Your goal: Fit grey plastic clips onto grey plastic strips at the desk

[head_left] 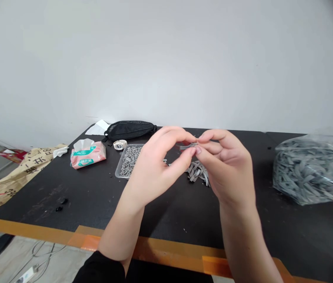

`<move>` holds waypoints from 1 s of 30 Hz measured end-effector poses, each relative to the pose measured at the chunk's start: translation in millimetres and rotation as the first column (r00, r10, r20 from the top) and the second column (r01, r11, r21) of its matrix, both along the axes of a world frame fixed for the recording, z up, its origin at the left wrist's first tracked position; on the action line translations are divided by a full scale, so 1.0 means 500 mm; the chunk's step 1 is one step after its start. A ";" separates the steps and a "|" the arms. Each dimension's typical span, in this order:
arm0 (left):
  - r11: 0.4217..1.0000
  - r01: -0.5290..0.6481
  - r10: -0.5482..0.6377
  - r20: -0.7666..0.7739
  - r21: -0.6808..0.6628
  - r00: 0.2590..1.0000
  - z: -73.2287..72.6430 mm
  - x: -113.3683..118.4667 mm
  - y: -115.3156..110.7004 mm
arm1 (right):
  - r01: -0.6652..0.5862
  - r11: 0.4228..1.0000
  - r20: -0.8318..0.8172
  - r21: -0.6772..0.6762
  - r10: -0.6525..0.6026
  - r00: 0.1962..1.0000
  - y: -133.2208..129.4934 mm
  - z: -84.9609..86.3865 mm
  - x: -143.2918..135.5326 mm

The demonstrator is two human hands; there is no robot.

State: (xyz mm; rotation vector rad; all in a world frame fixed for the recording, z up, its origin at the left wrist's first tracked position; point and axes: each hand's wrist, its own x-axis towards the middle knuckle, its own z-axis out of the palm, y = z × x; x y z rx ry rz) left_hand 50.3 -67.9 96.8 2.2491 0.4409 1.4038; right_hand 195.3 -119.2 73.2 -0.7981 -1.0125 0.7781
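Observation:
My left hand (pixel 157 165) and my right hand (pixel 228 165) meet fingertip to fingertip above the black table. Between their thumbs and forefingers they pinch a thin grey strip (pixel 187 146), partly hidden by the fingers. Whether a smaller part is also in the pinch cannot be made out. Below and behind the hands lies a loose pile of grey strips (pixel 197 171). To the left, partly covered by my left hand, is a clear plastic tray (pixel 117 171) full of small grey pieces (pixel 130 159).
A large clear bag of grey strips (pixel 313 169) lies at the right. Toward the back left are a pink tissue pack (pixel 88 155), a white roll-shaped item (pixel 120 145) and a black mesh pouch (pixel 131 130). Brown tape (pixel 37 234) lines the front edge of the table (pixel 96 200).

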 end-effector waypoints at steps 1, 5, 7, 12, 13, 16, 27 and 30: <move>1.000 0.002 -0.002 0.026 -0.018 1.000 -0.001 0.002 0.000 | 0.020 1.000 0.014 0.000 -0.020 1.000 -0.001 0.000 -0.003; 0.996 0.030 -0.025 0.072 -0.079 0.997 -0.005 0.002 0.004 | 0.001 1.000 0.009 0.011 -0.001 1.000 0.000 -0.001 -0.004; 0.993 0.048 -0.040 0.082 -0.104 0.996 -0.006 0.000 0.008 | -0.074 0.997 -0.027 0.019 0.075 0.997 0.002 -0.001 0.001; 0.981 0.101 -0.086 0.093 -0.167 0.992 -0.010 -0.005 0.017 | -0.158 0.987 -0.061 -0.033 0.155 0.986 0.007 -0.002 0.015; 0.979 0.108 -0.092 0.097 -0.174 0.991 -0.011 -0.006 0.018 | -0.161 0.986 -0.060 -0.038 0.158 0.986 0.007 -0.001 0.016; 0.975 0.120 -0.102 0.106 -0.189 0.989 -0.011 -0.005 0.019 | -0.172 0.984 -0.056 -0.039 0.170 0.984 0.006 0.000 0.016; 0.993 -0.039 0.050 -0.099 0.109 0.994 0.002 -0.016 0.018 | -0.145 0.988 -0.035 -0.046 0.143 0.989 0.009 -0.002 0.020; 0.989 -0.075 0.090 -0.116 0.128 0.989 0.002 -0.019 0.021 | -0.115 0.993 0.078 -0.021 0.116 0.990 0.006 0.003 0.016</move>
